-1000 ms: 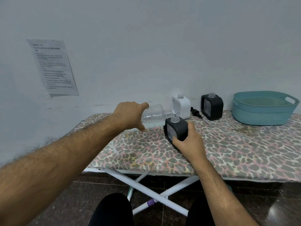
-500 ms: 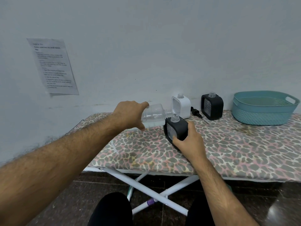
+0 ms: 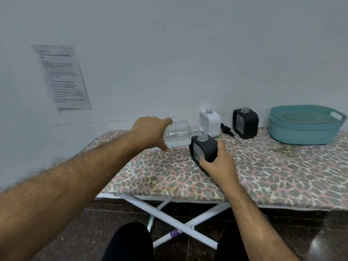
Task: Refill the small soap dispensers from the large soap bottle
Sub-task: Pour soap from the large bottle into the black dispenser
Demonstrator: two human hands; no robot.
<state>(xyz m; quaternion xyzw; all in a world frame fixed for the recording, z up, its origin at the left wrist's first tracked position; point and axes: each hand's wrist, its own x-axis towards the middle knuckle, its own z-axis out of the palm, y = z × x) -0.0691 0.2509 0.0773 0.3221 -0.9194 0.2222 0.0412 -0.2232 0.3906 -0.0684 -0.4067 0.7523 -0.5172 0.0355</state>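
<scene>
My left hand point(image 3: 150, 131) grips the clear large soap bottle point(image 3: 178, 133), which lies nearly horizontal with its open neck pointing right, just above the open clear neck of a black small dispenser point(image 3: 205, 149). A little clear liquid sits along the bottle's lower side. My right hand point(image 3: 219, 160) holds that black dispenser upright on the leopard-print board point(image 3: 263, 172). A white dispenser point(image 3: 210, 122) and a second black dispenser point(image 3: 245, 123) stand uncapped by the wall.
A black pump head point(image 3: 227, 129) lies between the two rear dispensers. A teal plastic basket point(image 3: 305, 124) stands at the board's right end. A printed sheet point(image 3: 60, 76) hangs on the wall at left. White crossed legs point(image 3: 180, 223) show under the board.
Almost nothing has moved. The bottle stays tipped over the black dispenser, its neck perhaps a touch closer to the dispenser's opening.
</scene>
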